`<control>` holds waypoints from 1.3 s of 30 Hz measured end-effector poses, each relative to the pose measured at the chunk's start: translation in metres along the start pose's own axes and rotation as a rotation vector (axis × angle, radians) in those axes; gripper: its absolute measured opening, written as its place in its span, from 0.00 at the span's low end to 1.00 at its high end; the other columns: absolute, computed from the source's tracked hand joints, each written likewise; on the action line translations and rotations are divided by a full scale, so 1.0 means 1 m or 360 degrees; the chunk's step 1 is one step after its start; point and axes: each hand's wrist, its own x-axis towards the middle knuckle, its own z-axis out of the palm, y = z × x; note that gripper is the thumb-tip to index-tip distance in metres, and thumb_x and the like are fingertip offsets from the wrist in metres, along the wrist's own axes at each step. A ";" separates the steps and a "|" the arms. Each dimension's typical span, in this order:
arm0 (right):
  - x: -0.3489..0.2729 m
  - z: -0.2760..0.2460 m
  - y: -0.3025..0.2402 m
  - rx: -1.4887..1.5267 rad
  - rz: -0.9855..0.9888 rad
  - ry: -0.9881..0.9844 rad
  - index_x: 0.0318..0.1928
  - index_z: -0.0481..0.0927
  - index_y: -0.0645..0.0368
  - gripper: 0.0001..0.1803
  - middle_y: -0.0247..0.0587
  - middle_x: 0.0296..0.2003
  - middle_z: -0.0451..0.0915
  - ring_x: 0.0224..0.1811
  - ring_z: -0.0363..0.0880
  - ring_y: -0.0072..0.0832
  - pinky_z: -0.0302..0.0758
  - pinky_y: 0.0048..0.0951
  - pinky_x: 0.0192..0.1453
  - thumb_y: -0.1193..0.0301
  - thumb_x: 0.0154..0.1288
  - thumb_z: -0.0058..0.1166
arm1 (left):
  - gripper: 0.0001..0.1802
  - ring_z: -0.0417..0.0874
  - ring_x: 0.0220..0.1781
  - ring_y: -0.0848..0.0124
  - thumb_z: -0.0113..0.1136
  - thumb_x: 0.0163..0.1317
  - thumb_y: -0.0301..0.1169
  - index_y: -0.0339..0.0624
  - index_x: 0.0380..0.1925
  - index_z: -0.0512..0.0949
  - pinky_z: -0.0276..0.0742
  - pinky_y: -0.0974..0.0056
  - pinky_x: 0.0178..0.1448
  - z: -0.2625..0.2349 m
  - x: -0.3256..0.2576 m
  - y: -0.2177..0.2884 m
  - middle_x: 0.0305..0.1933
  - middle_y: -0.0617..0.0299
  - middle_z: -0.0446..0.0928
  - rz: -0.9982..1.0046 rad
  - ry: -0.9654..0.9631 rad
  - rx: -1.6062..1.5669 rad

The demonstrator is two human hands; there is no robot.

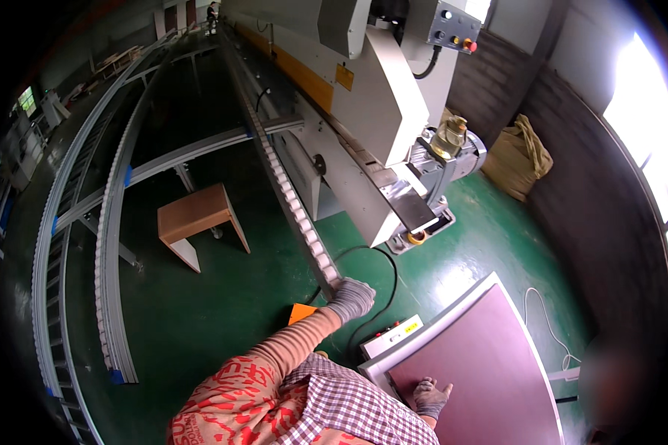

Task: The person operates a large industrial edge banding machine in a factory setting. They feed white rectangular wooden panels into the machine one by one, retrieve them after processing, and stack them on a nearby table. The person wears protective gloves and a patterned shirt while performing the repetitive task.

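My left hand, in a grey knit glove, is closed on the near end of a long metal roller rail lined with small white rollers. Its fingertips are partly hidden by the glove's back. To the right, my right hand, also gloved with bare fingertips, rests on the pinkish top of a large panel with a pale edge. One finger points out to the right there, and nothing is in that hand. Below the panel's left edge sits a white control box with a red button.
A large white machine with a control panel stands ahead, beside a motor. More roller rails run along the left on a metal frame. A brown wooden stool stands between them. A tan sack leans at the wall; cables cross the green floor.
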 end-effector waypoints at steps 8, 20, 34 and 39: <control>0.009 0.003 -0.006 0.0049 0.0011 0.0165 0.28 0.75 0.57 0.35 0.42 0.30 0.76 0.23 0.72 0.26 0.74 0.26 0.24 0.33 0.60 0.47 | 0.16 0.86 0.47 0.59 0.52 0.66 0.43 0.48 0.41 0.84 0.77 0.47 0.48 -0.011 -0.005 0.002 0.42 0.55 0.85 -0.0024 -0.0043 0.0015; 0.007 0.034 -0.021 -0.0125 0.0028 -0.0571 0.41 0.82 0.58 0.37 0.43 0.39 0.81 0.28 0.77 0.29 0.78 0.28 0.31 0.35 0.63 0.43 | 0.16 0.86 0.44 0.59 0.53 0.65 0.45 0.47 0.40 0.83 0.77 0.47 0.44 0.006 0.003 -0.004 0.40 0.57 0.84 -0.0006 0.0020 -0.0027; 0.036 -0.008 -0.010 -0.0019 -0.0215 0.0230 0.65 0.62 0.58 0.42 0.41 0.55 0.74 0.51 0.78 0.35 0.83 0.34 0.41 0.38 0.65 0.45 | 0.15 0.87 0.43 0.59 0.54 0.64 0.43 0.48 0.38 0.84 0.79 0.49 0.43 0.002 0.000 -0.001 0.38 0.56 0.85 0.0001 0.0054 -0.0006; 0.036 -0.015 -0.014 -0.0190 -0.0194 0.0095 0.73 0.51 0.55 0.47 0.43 0.69 0.61 0.67 0.67 0.38 0.76 0.43 0.56 0.38 0.65 0.45 | 0.15 0.86 0.43 0.59 0.54 0.65 0.43 0.47 0.39 0.84 0.78 0.48 0.43 -0.002 -0.002 0.000 0.39 0.56 0.85 0.0017 0.0056 -0.0009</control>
